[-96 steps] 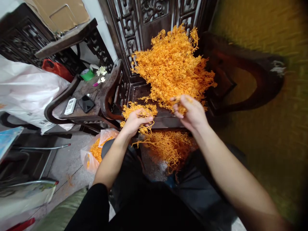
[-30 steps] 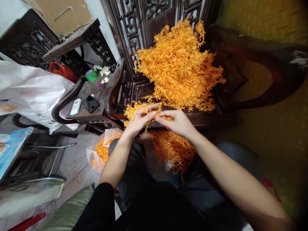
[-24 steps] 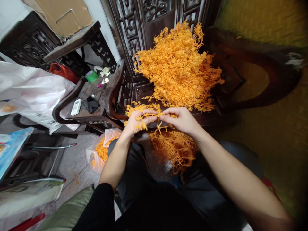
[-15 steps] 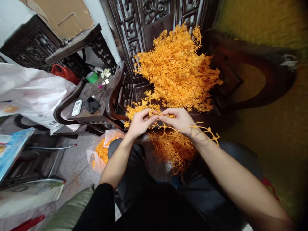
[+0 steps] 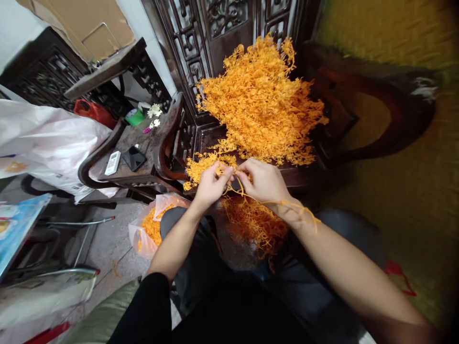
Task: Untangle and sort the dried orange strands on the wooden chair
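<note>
Pinched between fingers and thumbs, a thin orange branching strand (image 5: 242,192) runs across both hands. Its loose end trails over my right wrist and forearm. My left hand (image 5: 211,185) grips it at the left, fingertips closed together. Close beside it, nearly touching, my right hand (image 5: 264,179) has its fingers curled in a pinch on the same strand. Just behind the hands lies a small heap of orange pieces (image 5: 201,167). A tall pile of frilly orange strands (image 5: 261,105) rises on the dark wooden chair seat. Below the hands sits a tangle of thinner orange strands (image 5: 254,222).
A pinkish plastic bag (image 5: 135,235) holding orange bits stands on the floor by my left knee. On a dark side table (image 5: 143,136) lie a phone (image 5: 134,158), a white device (image 5: 113,163) and green tape (image 5: 135,117). A curved chair arm (image 5: 390,114) is at right.
My right hand has turned, its fingers curling in more beside the left. The trailing strand has shifted left and down along my right forearm. The view has moved slightly.
</note>
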`<state>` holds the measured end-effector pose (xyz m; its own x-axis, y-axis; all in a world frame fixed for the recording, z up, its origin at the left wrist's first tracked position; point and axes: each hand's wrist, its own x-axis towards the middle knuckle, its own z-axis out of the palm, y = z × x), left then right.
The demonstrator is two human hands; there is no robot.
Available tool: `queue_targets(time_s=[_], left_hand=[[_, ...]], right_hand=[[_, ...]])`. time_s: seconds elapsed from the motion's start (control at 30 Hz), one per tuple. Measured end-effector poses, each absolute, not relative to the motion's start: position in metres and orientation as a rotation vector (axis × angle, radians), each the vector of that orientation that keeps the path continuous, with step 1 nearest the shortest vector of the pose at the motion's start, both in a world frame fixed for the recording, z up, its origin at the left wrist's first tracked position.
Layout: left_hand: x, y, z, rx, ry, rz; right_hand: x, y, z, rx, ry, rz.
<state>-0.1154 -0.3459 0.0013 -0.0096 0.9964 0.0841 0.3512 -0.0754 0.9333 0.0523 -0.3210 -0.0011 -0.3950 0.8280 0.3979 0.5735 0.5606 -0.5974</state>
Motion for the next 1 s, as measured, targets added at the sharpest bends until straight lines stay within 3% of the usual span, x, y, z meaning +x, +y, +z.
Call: queue_targets(time_s=[0.2,0.4,0.57,0.7,0.9,1.0], left_hand=[[-0.120,-0.358,0.016,1.673,1.683,1.405],[-0.144,-0.345,0.016,1.413,1.454,0.971],[-0.139,-0.339,-0.004,1.420,1.453,0.912],[-0.137,-0.338,-0.006,1.680,1.571,0.855],[-0.131,-0.343,-0.009,1.999,1.815,0.753],[-0.123,-0.346,-0.012,2.058,1.852,0.762]], right_hand=[[0.074,-0.284,-0.015,-1.597,-1.796,0.475],[0.105,-0.265,-0.015,-1.321,-1.463,1.054],[0.083,-0.302,0.004,-1.039,-1.566,1.285],[0.066,-0.313,0.002,-0.802,-1.873,1.128],[0.044,-0.324,-0.009,-1.024,-1.841,0.721],[0.035,-0.326,-0.011,-1.142,-1.728,0.851]])
